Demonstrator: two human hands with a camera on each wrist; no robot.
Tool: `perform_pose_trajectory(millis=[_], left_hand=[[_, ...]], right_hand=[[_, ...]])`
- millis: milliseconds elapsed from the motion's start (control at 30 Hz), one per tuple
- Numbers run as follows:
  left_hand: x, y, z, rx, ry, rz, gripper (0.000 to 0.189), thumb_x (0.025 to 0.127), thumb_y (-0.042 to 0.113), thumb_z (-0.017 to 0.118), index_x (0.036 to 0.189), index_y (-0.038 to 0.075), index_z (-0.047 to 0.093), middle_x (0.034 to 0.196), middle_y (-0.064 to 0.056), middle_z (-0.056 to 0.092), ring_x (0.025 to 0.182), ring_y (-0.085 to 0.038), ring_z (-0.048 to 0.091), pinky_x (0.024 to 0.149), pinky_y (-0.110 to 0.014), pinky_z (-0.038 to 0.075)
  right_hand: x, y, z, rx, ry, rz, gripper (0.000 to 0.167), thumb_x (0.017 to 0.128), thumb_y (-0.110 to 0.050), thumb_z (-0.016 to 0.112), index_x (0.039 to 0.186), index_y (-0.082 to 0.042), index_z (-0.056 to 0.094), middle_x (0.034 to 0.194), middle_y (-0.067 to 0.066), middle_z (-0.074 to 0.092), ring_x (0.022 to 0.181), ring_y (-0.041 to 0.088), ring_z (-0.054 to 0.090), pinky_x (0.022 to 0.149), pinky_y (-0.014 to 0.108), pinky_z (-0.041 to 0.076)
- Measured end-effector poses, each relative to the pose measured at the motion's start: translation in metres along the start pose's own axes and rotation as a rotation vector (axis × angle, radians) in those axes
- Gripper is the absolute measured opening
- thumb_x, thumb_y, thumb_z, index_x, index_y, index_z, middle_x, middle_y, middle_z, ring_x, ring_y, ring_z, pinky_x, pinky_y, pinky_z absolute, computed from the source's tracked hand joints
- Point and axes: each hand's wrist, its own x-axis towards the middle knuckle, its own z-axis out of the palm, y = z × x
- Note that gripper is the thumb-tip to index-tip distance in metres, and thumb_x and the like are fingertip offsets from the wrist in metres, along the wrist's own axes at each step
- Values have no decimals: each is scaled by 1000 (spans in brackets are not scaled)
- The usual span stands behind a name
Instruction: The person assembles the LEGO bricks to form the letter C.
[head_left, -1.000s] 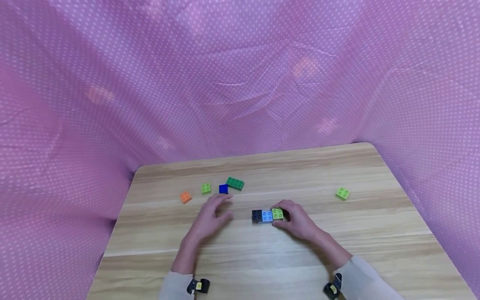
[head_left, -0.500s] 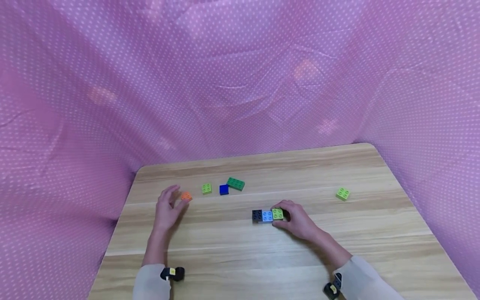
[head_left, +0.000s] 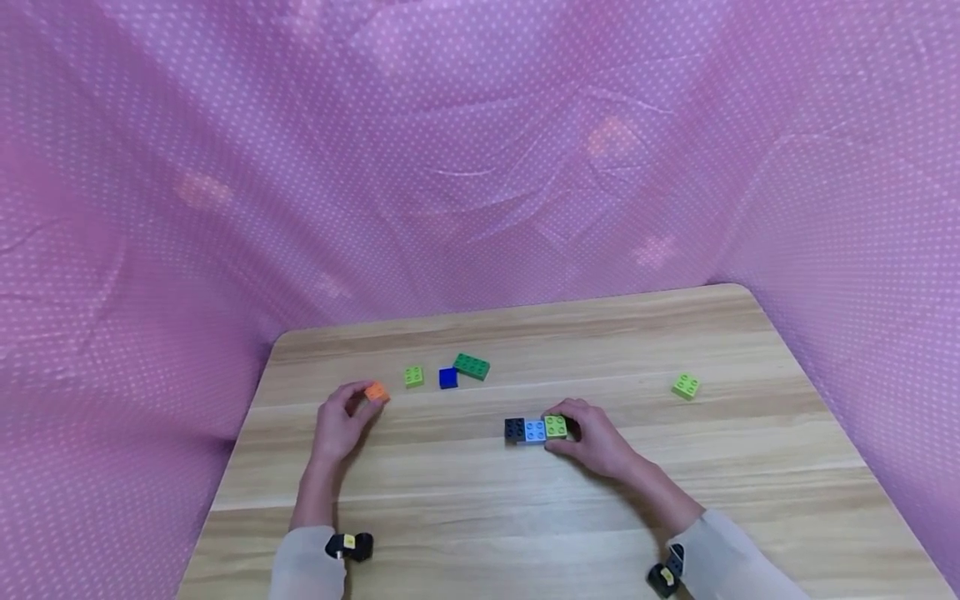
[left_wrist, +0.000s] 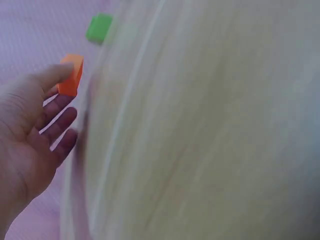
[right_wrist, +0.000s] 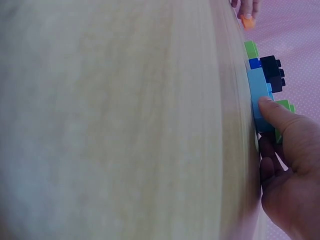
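The left hand (head_left: 337, 427)'s fingers pinch the orange brick (head_left: 377, 392) by its sides, maybe to leave its bumps free. It is between nine and ten o'clock from the joined bricks (head_left: 535, 431). The right hand (head_left: 597, 443)'s fingers grip their three o'clock end, likely to stop them sliding on the tabletop (head_left: 480, 508).

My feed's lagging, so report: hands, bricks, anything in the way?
Left hand pinches orange brick. Right hand holds brick stack. Loose dark-blue brick farther back, off the line between.
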Motion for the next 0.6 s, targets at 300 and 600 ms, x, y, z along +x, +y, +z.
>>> perform_pose_trajectory(millis=[300, 600], left_hand=[[-19, 59, 34, -225, -256, 66, 38, 97, 35, 80, 133, 27, 70, 124, 3, 67, 113, -22, 62, 98, -46, 55], [-35, 121, 78, -183, -381, 254, 38, 96, 27, 80, 133, 32, 69, 123, 16, 67, 113, -9, 64, 96, -35, 58]], right_hand=[[-1, 3, 3, 10, 32, -48, 40, 86, -16, 90, 122, -13, 74, 115, -7, 72, 105, 14, 64, 92, 34, 53], [-4, 4, 2, 7, 27, -42, 40, 86, -17, 90, 123, -12, 74, 117, -6, 72, 107, 14, 64, 95, 35, 53]])
